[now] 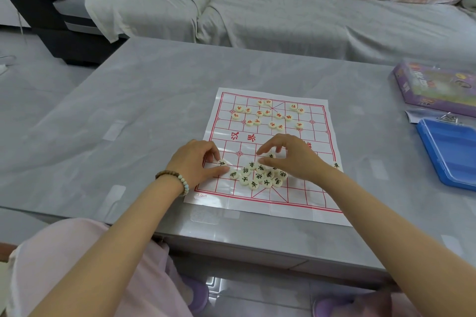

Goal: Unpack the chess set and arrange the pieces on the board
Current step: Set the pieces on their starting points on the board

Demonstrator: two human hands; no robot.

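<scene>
Left hand (198, 159) pinching black piece (222, 162) at board (296, 203) edge, right hand (291, 157) curled round second piece (271, 156), black pile (257, 177) between both hands, red pieces (268, 113) scattered beyond the fingertips

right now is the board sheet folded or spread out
Spread out. The board sheet lies flat on the table, all four corners showing, with red pieces and black pieces resting on it.

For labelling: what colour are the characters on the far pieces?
Red, on cream far pieces; the head view shows it.
</scene>
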